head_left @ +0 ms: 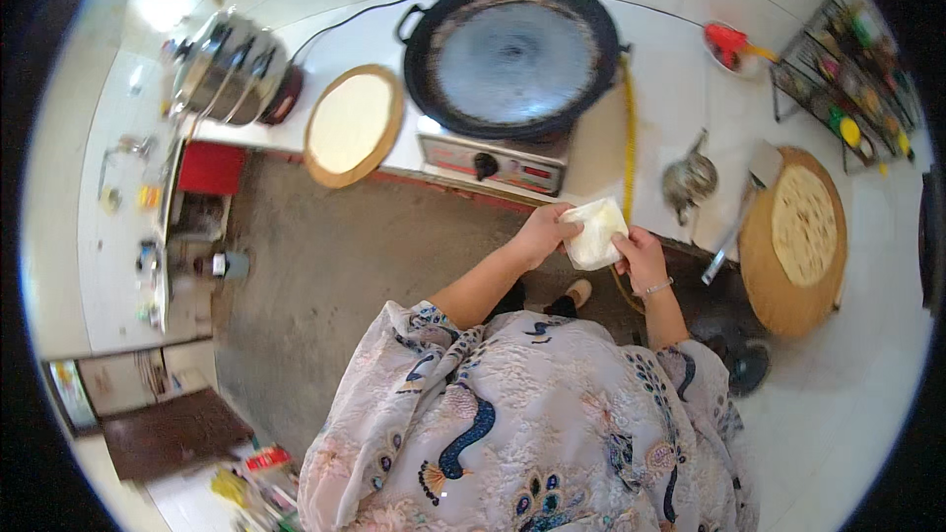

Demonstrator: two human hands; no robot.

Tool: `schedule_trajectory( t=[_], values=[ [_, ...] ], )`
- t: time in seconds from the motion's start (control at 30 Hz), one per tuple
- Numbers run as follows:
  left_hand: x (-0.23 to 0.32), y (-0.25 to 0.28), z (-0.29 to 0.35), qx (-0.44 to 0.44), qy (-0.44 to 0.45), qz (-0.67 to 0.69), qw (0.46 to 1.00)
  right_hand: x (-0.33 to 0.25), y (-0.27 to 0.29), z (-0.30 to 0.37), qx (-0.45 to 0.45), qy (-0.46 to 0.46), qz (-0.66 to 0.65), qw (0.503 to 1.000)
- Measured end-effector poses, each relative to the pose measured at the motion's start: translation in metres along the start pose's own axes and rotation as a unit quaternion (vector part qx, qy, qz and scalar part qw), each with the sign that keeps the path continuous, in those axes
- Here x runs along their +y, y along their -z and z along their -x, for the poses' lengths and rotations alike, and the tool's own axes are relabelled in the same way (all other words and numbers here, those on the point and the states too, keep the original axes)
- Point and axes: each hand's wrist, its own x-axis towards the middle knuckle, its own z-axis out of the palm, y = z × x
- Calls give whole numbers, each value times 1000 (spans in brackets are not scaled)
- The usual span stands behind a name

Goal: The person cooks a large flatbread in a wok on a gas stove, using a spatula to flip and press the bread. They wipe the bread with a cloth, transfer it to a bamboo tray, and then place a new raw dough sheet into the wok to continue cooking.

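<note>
Your left hand [540, 233] and right hand [641, 254] both grip a pale folded cloth [595, 232], held in the air between them just off the counter's [670, 89] front edge, in front of the stove [493, 166]. The left pinches the cloth's upper left corner; the right clasps its lower right side, and a thin bracelet [654, 287] sits on that wrist. On the stove rests a wide black griddle [512, 54], its centre grey and bare. To its left, at the counter's front edge, lies a round wooden board [353, 125] covered by a pale flat dough disc. Further left, near the counter's far left end, stands a steel pot [232, 67]. Right of the stove a yellow hose [628, 128] runs down the counter, with a small metal kettle [688, 180] beside it. At the right end a second round board [794, 241] carries a browned flatbread [803, 225], a spatula [737, 222] leans at its left rim, and a wire rack [847, 64] of bottles stands behind.
</note>
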Motion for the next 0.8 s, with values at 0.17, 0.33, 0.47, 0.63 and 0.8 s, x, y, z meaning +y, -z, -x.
schedule_trajectory(
  t=[0.17,0.33,0.47,0.63,0.8],
  values=[
    [-17,65,37,195,-59,-170,964,13,-71,-16,-90,2,92,992],
    [-20,127,64,261,-43,-36,964,18,-145,-25,-148,24,146,978],
    [-38,189,67,285,-74,6,956,28,-204,-44,-154,29,173,972],
    [-21,266,70,287,-76,124,947,31,-289,-78,-102,71,187,974],
    [-9,341,53,239,-62,226,942,40,-351,-129,-13,50,136,989]
  ],
)
